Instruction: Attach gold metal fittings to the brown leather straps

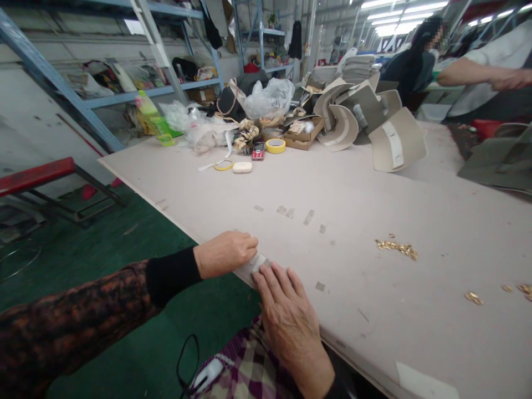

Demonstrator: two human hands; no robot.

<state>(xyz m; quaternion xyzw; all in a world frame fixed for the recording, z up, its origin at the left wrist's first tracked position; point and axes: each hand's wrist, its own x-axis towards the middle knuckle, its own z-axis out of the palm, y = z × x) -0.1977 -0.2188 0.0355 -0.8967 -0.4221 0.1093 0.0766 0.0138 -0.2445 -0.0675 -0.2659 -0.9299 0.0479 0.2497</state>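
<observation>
Both my hands rest at the near edge of a large pale table (353, 221). My left hand (226, 253) is curled, its fingers pressed together on a small strip of clear tape (258, 261) stuck at the table's edge. My right hand (286, 310) lies flat, fingers stretched out, with its fingertips pressing the same strip from the near side. A small heap of gold metal bits (397, 247) lies on the table to the right, well away from both hands.
Tape rolls (275, 146), a white case (242, 167), plastic bags (270, 98) and curved grey card pieces (374, 124) crowd the far end. More gold bits (474, 298) lie far right. Other people (490, 75) work at the back right. Blue shelving (124, 83) stands left.
</observation>
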